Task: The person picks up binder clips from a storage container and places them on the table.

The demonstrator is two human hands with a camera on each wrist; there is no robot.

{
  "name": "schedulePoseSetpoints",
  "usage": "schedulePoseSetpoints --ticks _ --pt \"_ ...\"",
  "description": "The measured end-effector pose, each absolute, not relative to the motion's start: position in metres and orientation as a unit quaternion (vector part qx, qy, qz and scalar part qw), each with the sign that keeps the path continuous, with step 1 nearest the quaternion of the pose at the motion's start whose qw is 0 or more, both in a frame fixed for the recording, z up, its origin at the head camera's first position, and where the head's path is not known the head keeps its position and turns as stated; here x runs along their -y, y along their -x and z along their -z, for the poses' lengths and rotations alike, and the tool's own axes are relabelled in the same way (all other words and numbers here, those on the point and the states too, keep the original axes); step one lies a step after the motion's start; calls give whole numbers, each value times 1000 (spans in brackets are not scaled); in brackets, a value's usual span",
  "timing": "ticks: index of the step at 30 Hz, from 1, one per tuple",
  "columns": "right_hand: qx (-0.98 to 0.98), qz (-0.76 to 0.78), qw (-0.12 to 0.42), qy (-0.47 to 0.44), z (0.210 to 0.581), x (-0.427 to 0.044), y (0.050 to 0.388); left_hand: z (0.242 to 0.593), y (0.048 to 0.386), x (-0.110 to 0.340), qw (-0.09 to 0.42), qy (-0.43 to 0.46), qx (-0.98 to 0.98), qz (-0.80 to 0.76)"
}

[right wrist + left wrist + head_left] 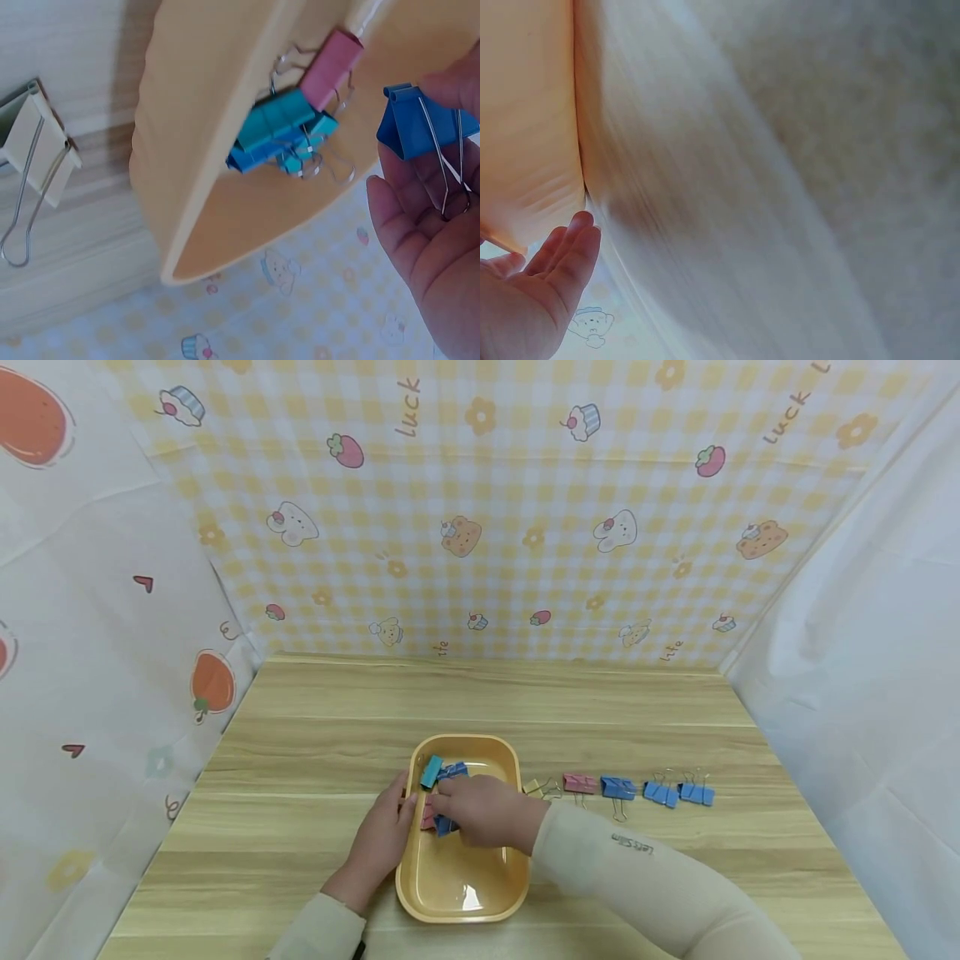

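Note:
My right hand (480, 810) is inside a yellow-orange plastic tray (450, 881). In the right wrist view its thumb and fingers pinch a blue binder clip (412, 127), with the wire handles lying toward the palm. Other binder clips lie together in the tray: a teal clip (277, 120), a pink clip (332, 69) and a blue clip (255, 156) partly under the teal one. My left hand (382, 835) rests against the tray's left outer side, fingers fairly straight in the left wrist view.
To the right of the tray, several binder clips stand in a row on the wooden table (315, 718): a pale yellow clip (534, 788), a pink clip (580, 783) and blue clips (618, 787). A patterned cloth (510, 577) hangs behind the table.

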State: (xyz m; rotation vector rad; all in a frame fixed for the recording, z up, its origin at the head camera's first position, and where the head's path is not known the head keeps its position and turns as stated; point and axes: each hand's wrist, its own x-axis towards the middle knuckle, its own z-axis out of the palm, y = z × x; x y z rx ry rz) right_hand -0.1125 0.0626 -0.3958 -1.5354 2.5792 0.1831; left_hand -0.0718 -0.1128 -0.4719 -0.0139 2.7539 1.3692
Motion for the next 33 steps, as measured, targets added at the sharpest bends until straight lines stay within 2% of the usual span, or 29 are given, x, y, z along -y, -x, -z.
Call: schedulePoseSetpoints --ticks 7,16,29,33 --pt "-863 -10 22 505 385 -75 115 471 72 113 26 -1 -892 -452" --pt "-873 38 14 487 371 -92 117 471 72 113 35 4 -892 -450" --pt "-876 66 -34 477 373 -112 122 475 72 114 36 10 -896 -443" --pt "-884 64 -31 463 374 -117 122 474 73 114 39 15 -893 -448"
